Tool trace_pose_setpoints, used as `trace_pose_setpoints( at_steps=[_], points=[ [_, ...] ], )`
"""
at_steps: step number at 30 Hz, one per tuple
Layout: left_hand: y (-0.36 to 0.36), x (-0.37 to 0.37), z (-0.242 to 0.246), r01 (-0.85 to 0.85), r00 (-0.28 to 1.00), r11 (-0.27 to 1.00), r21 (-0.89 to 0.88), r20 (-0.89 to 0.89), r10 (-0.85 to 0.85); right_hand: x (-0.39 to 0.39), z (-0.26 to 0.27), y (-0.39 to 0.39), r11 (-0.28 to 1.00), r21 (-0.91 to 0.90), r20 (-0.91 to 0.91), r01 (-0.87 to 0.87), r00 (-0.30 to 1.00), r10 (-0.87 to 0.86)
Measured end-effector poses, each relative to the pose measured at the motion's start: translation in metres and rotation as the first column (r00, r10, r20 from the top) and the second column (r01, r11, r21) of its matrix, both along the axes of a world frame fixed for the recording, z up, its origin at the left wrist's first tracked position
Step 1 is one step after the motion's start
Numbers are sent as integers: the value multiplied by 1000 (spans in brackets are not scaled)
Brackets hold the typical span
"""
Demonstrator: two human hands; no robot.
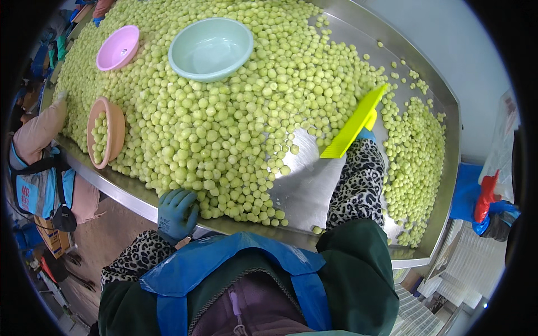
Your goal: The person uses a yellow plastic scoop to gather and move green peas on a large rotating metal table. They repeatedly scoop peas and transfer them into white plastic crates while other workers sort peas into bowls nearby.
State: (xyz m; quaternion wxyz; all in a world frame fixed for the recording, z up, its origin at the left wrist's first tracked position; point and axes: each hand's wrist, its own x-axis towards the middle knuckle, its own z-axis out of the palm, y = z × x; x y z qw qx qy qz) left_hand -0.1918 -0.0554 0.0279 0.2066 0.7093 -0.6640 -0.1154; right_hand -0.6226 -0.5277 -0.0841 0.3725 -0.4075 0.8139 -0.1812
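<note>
In its blue glove, my right hand (pixel 366 135) grips a yellow-green plastic scraper or dustpan (pixel 353 126), largely hidden behind it. The tool's broad edge stands against a spread of round, pale green fruits (pixel 218 126). Bare metal shows beside my leopard-print sleeve. My left hand (pixel 176 213), gloved too, rests at the near rim of the stainless steel sorting table (pixel 126 201), fingers apart and touching the edge of the pile. To the right of my right arm lies a smaller heap of the same fruits (pixel 416 168).
A teal basin (pixel 212 50) and a pink basin (pixel 118 48) sit on the fruit. An orange basin (pixel 114 132), tilted, holds several fruits. At left a co-worker's sleeve (pixel 42 126) reaches to the pile. A red and blue plastic bundle (pixel 485 206) is beyond the table at right.
</note>
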Motion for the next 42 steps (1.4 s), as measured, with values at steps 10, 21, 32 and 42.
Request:
trace_pose_setpoints(
  at_steps=[10,21,32,42],
  points=[
    [0,-1,-1,-3,1000,1000,-14,6,3,110,21,84,888,-54,119,-457,880,460],
    [7,1,-5,-19,1000,993,-119,-22,16,117,110,187,726,-666,391,-173,747,537],
    [9,4,-7,-23,1000,986,-165,-8,22,106,119,205,805,-571,492,-159,718,491],
    [14,5,-12,-21,1000,994,-111,14,22,131,81,220,803,-211,43,-557,816,577]
  ],
)
